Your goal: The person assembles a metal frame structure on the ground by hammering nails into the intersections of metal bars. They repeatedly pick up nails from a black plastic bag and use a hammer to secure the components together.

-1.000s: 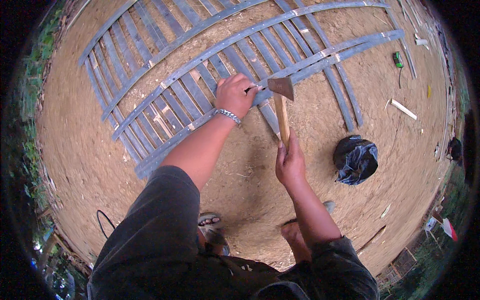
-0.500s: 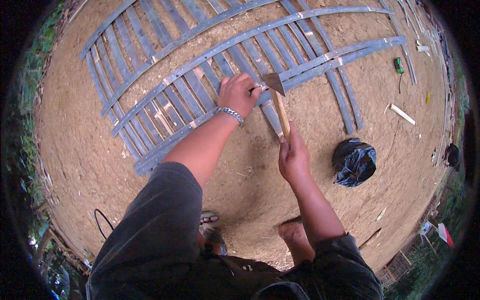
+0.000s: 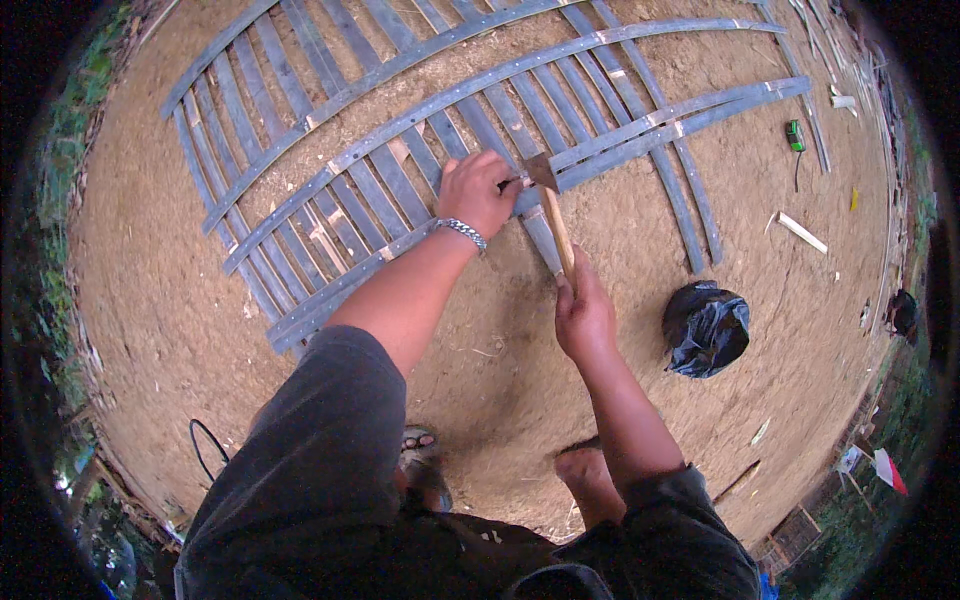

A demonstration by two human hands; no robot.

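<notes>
My right hand (image 3: 585, 315) is wrapped round the wooden handle of a hatchet (image 3: 558, 225), whose dark wedge-shaped metal head is up beside my left fingertips. My left hand (image 3: 478, 193), with a chain bracelet at the wrist, is closed in a pinch over the near rail of a slatted frame (image 3: 400, 120). What the pinch holds is too small to make out. The frame is made of grey-blue flat strips, seemingly split bamboo, with cross slats fixed to long curved rails. Under the hatchet head, one slat (image 3: 541, 238) sticks out past the near rail toward me.
A black plastic bag (image 3: 705, 328) stands on the dirt right of my right hand. Farther right lie a green tape measure (image 3: 794, 135) and a pale strip offcut (image 3: 802, 232). Two long strips (image 3: 688, 215) extend from the frame's right part. My feet (image 3: 592, 485) are below my arms.
The hatchet head has shifted slightly left, closer to my left fingertips, and the right hand moved slightly with it. My left hand stays pinched at the same spot.
</notes>
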